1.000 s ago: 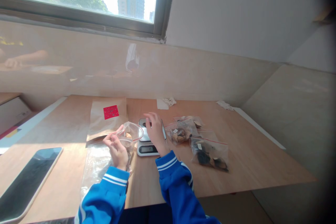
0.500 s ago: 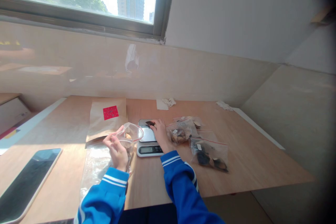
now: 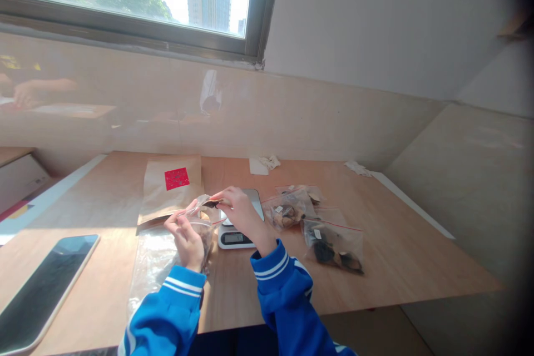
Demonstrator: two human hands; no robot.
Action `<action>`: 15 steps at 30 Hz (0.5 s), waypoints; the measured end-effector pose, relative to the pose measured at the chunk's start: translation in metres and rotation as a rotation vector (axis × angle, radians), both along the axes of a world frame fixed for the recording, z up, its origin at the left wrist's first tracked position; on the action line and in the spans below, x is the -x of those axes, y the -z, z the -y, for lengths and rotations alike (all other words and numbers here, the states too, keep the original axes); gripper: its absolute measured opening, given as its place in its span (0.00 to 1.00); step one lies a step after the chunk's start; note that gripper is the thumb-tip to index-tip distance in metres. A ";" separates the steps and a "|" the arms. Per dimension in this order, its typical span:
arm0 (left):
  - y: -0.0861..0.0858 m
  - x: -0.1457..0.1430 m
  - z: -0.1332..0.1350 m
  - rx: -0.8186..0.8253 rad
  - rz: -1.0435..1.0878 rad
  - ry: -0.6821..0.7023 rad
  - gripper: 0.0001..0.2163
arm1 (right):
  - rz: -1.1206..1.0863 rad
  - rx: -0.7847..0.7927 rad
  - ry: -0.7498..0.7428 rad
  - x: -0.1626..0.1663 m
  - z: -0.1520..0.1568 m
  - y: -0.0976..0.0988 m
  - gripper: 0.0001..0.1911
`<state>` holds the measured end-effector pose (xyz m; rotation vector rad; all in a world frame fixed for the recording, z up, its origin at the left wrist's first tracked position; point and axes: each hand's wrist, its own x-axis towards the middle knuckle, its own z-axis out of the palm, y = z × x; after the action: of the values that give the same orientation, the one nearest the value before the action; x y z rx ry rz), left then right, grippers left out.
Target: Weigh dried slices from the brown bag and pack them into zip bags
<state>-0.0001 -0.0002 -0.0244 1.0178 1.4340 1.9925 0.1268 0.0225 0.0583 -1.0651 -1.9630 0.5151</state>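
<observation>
My left hand (image 3: pixel 186 238) grips the rim of a clear zip bag (image 3: pixel 201 218) and holds it open just left of a small kitchen scale (image 3: pixel 237 229). My right hand (image 3: pixel 238 212) pinches a dark dried piece (image 3: pixel 212 203) at the mouth of that bag, above the scale's front left corner. The scale's platform looks bare behind my right hand. Both arms wear blue sleeves with white stripes.
A brown paper pouch with a red label (image 3: pixel 170 191) lies behind the bag. Two filled zip bags (image 3: pixel 287 210) (image 3: pixel 334 242) lie right of the scale. Empty plastic bags (image 3: pixel 152 261) and a phone (image 3: pixel 44 288) are at the left. Crumpled tissue (image 3: pixel 263 163) sits near the wall.
My right hand picked the dark piece off the scale platform and carried it left to the mouth of the open bag. My left hand stayed put.
</observation>
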 end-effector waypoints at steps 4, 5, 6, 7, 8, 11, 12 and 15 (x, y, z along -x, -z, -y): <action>-0.002 0.000 0.000 -0.002 0.008 0.003 0.16 | -0.004 0.082 -0.039 0.012 0.002 0.000 0.13; -0.004 0.001 0.000 -0.003 0.012 -0.002 0.16 | -0.036 0.095 -0.047 0.016 0.002 0.001 0.13; -0.005 0.001 0.000 -0.003 0.018 -0.010 0.17 | -0.069 0.100 -0.055 0.019 0.002 0.002 0.12; -0.006 0.001 0.000 -0.002 0.025 -0.020 0.17 | -0.098 0.097 -0.063 0.021 0.001 0.004 0.11; -0.007 0.001 0.001 0.000 0.035 -0.031 0.17 | -0.122 0.085 -0.068 0.024 0.001 0.006 0.11; -0.007 0.000 0.001 0.001 0.090 -0.032 0.16 | -0.180 0.014 -0.062 0.025 0.000 0.010 0.14; -0.007 0.001 0.000 0.000 0.121 -0.019 0.16 | -0.201 -0.006 -0.048 0.024 0.001 0.011 0.13; -0.007 0.003 -0.002 -0.005 0.222 0.016 0.13 | -0.293 -0.017 0.073 0.015 0.009 0.017 0.10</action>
<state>-0.0028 0.0016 -0.0176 0.7786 1.2980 2.0263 0.1121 0.0132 0.0408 -0.9862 -1.6638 0.5789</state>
